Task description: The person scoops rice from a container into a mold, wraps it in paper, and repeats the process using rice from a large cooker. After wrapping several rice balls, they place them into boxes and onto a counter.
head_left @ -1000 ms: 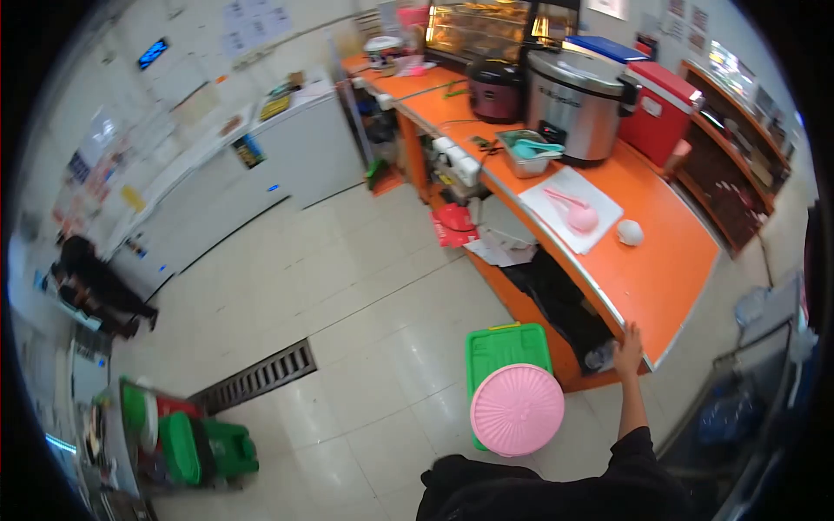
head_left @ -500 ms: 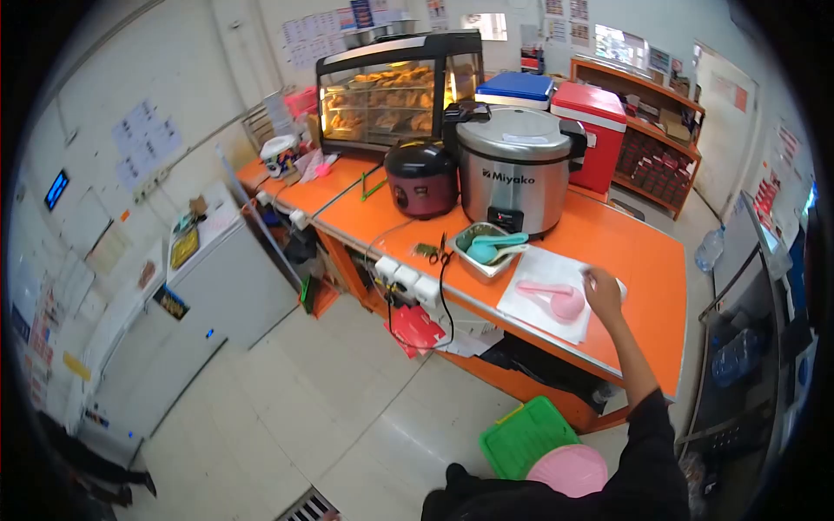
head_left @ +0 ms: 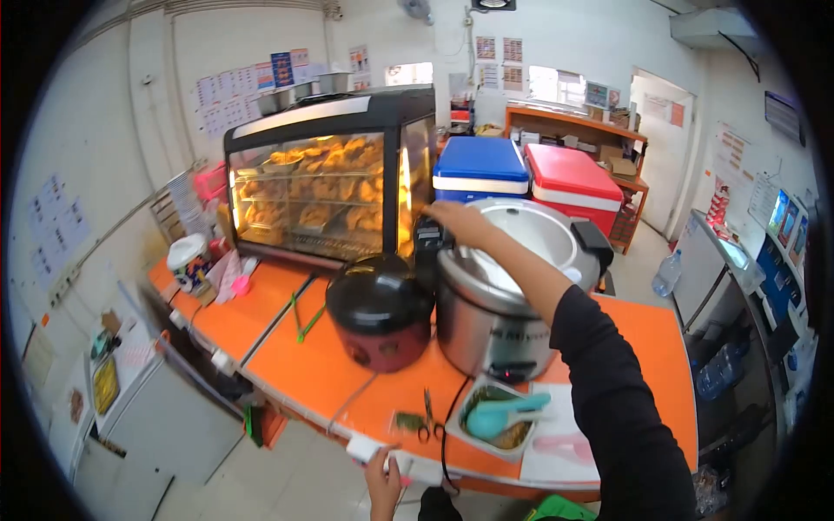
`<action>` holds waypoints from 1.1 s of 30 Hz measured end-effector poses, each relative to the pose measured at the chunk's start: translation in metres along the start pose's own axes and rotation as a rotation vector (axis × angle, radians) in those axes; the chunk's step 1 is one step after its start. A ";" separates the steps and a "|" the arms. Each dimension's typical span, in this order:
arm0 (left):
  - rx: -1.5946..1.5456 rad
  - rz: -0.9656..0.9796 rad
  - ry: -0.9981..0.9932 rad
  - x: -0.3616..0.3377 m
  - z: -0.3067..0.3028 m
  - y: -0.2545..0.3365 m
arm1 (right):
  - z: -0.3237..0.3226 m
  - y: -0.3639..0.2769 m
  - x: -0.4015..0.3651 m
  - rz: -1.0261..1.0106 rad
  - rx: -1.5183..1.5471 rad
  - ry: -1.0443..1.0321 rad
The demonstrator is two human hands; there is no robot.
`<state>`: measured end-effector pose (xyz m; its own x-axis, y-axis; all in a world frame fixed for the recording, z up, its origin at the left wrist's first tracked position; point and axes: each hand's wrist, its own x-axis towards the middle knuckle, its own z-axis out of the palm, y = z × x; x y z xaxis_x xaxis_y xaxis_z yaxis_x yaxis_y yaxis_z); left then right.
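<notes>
My right hand point(head_left: 456, 223) reaches across the large silver rice cooker point(head_left: 469, 334), its fingers closed at the black side handle point(head_left: 428, 247). Blur on the cooker's top leaves the lid's position unclear. Beside it stands a smaller black and maroon cooker point(head_left: 380, 317). My left hand point(head_left: 382, 476) is low by the table's front edge, near the white sockets point(head_left: 365, 448), fingers loosely apart and empty. A metal tray point(head_left: 512, 445) holds a turquoise scoop point(head_left: 491, 419). Black-handled scissors point(head_left: 428, 425) lie left of it. A pink scoop point(head_left: 565, 447) rests on white paper point(head_left: 560, 406), partly behind my right sleeve.
A lit glass cabinet point(head_left: 308, 187) of fried food stands at the back left of the orange table point(head_left: 300, 360). Behind the cooker are a blue cooler point(head_left: 480, 167) and a red cooler point(head_left: 573, 174). Green tongs point(head_left: 302, 321) and a white tub point(head_left: 188, 256) are at left.
My right hand has moved from the white paper up and left to the large cooker's handle. My left hand has come into view. The camera view has shifted nearer the cookers.
</notes>
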<state>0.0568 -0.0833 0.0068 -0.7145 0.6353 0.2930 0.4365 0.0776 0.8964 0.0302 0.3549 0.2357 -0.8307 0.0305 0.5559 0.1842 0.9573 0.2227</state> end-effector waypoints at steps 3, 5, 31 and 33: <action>-0.200 0.273 -0.052 0.153 0.033 0.029 | 0.001 0.010 0.027 -0.168 -0.104 -0.242; -0.306 0.313 -0.141 0.236 0.058 0.055 | -0.001 0.021 0.032 -0.252 -0.119 -0.256; -0.421 0.366 -0.017 0.344 0.179 0.097 | -0.179 0.209 -0.216 0.487 0.071 0.406; -0.452 0.341 -0.026 0.346 0.185 0.089 | -0.182 0.223 -0.252 0.583 0.090 0.388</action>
<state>-0.0505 0.2859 0.1261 -0.5581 0.5858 0.5877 0.3584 -0.4687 0.8074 0.3759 0.5084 0.2911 -0.3589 0.4573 0.8137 0.4839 0.8366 -0.2567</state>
